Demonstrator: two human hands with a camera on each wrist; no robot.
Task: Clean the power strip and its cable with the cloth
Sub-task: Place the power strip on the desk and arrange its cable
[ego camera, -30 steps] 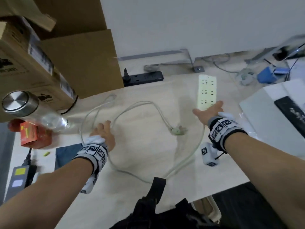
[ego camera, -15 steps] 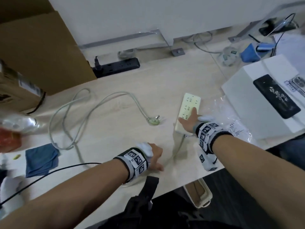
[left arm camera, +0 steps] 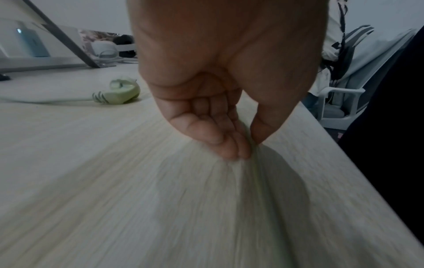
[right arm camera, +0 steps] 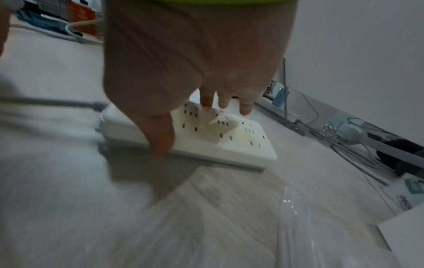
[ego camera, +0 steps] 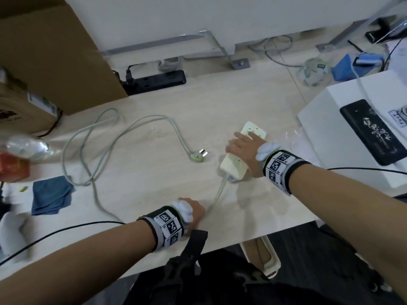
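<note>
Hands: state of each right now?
Left hand: pinching the pale green cable.
Right hand: gripping the cream rectangular plastic power strip, thumb on its side.

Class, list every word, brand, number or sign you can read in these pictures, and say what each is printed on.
"deli" (teal, rotated, partly cut off, so a likely reading): on the printed packaging.
White script on the black device: too blurred to read.
Labels on the cardboard box: blurred.
Wristbands: black-and-white square markers, no words.
</note>
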